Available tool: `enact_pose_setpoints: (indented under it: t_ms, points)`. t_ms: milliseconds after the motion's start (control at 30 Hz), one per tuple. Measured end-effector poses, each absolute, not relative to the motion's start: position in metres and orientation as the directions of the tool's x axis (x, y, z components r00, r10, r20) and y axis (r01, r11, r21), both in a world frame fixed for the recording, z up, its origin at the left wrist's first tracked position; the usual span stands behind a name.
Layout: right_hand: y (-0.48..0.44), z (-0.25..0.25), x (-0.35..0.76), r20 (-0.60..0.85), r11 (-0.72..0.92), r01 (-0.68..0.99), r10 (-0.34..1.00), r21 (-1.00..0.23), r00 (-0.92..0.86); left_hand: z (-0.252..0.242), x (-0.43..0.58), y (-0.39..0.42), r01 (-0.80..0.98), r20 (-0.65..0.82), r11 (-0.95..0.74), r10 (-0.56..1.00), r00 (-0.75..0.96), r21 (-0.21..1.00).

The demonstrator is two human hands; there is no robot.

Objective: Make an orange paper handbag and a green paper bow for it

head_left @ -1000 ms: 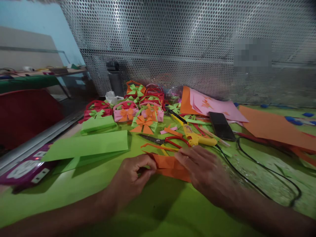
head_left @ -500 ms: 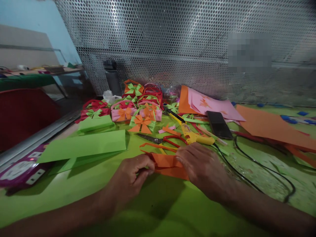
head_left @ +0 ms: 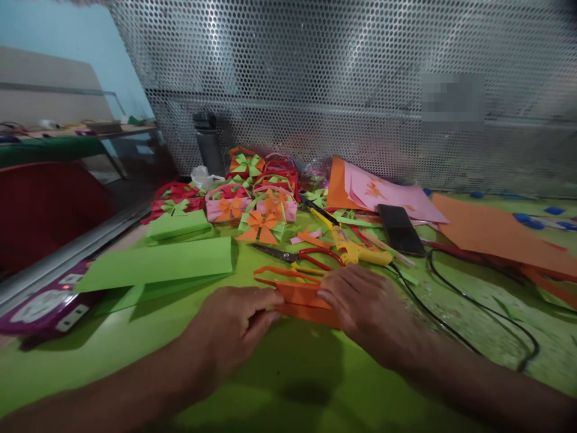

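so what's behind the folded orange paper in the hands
Behind the folded orange paper are a thin orange strip, scissors and, farther back, a yellow glue gun. Whatever the paper and the right hand cover can't be seen.

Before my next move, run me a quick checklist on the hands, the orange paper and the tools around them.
1. Left grip: ok. The left hand pinches the left end of the folded orange paper.
2. Right grip: ok. The right hand holds its right end.
3. Scissors well clear: not ok. They lie just beyond the paper, handles close to the right hand.
4. Glue gun well clear: not ok. It lies close beyond the right hand.
5. Glue gun cold: cannot tell.
6. Phone clear of both hands: ok. It lies farther back, to the right.
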State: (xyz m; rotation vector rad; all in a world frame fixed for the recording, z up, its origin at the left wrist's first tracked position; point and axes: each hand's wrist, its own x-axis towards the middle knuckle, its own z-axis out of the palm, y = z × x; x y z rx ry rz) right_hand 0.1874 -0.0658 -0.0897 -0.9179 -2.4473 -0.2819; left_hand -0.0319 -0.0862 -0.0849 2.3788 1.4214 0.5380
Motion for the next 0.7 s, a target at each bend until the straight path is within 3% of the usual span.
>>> enact_pose_setpoints:
  t_ms: [133, 400, 567, 700]
  points:
    - [-0.067, -0.091, 0.187, 0.543, 0.755, 0.656, 0.550, 0.002, -0.634, -0.081, -0.023, -0.089, 0.780, 0.052, -0.380, 0.911, 0.410, 0.498]
    - [-0.069, -0.090, 0.189, 0.535, 0.777, 0.630, 0.536, -0.009, -0.653, -0.085, -0.008, -0.095, 0.684, 0.002, -0.387, 0.871, 0.491, 0.618]
    - [-0.073, -0.089, 0.196, 0.488, 0.803, 0.596, 0.511, 0.023, -0.708, -0.092, -0.013, -0.096, 0.677, 0.029, -0.398, 0.873, 0.487, 0.618]
    - [-0.077, -0.087, 0.199, 0.480, 0.809, 0.563, 0.432, 0.169, -0.764, -0.091, -0.020, -0.096, 0.699, 0.177, -0.479, 0.869, 0.462, 0.531]
